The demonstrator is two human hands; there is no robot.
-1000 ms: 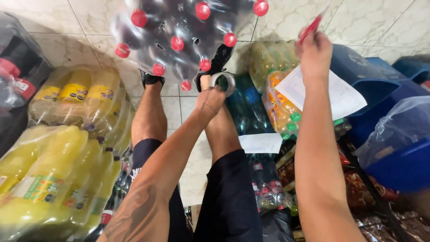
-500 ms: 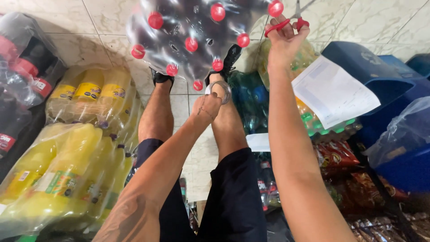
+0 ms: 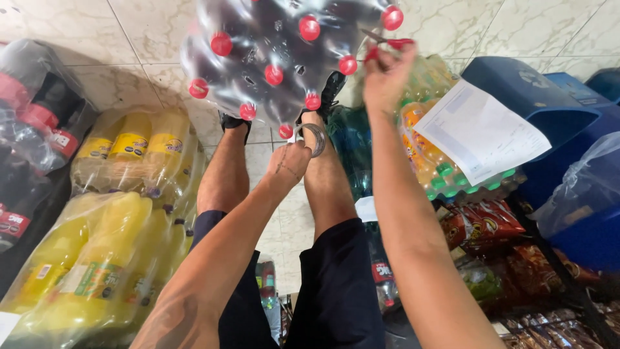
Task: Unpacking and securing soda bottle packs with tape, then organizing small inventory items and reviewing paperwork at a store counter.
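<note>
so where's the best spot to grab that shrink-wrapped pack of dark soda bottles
Probably from below, under the bottle bases. The pack of dark bottles stands upright on the floor, red caps toward the camera, and its film looks thin and slippery. The left hand, holding a tape roll, is at its near edge; the right hand holds red-handled scissors over its right side.

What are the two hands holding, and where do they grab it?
The right hand holds red-handled scissors by the handles. The left hand holds a tape roll by its ring.
</note>
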